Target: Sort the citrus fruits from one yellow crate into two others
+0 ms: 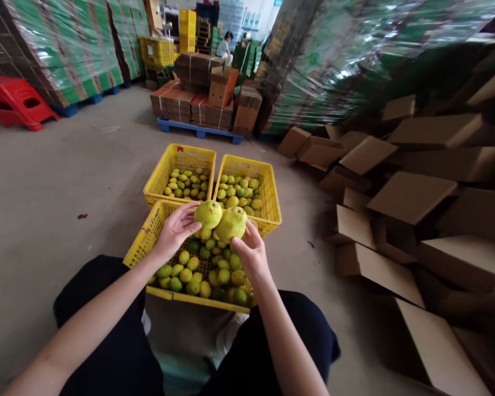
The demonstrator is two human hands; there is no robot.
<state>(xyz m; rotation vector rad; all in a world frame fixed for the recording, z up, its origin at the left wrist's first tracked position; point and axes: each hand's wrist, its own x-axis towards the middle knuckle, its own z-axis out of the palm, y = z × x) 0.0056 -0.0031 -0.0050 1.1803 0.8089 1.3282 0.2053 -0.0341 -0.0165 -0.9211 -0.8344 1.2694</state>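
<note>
Yellow-green rind shows on the left fruit [208,214] and the right fruit [233,223], both lemon-like and raised side by side above the near crate [206,302]. The left fruit is pinched between the thumb and fingers of the left hand [176,227], and the right fruit is gripped likewise by the right hand [252,252]. Whether the two skins are touching cannot be told for sure, as they overlap from this angle. Loose fruit [192,264] is heaped below, and more is held in the back left crate [154,187] and the back right crate [275,201], set on the floor [86,181].

Each raised piece can be judged light enough for one hand, firm with slight give, and fairly tough, though bruising could be caused by a drop or a hard squeeze. Some slipping may be expected on the rounded sides if only fingertips are used. A hold is best taken around the widest part, with the thumb opposed to the fingers and the tapered end left free.
</note>
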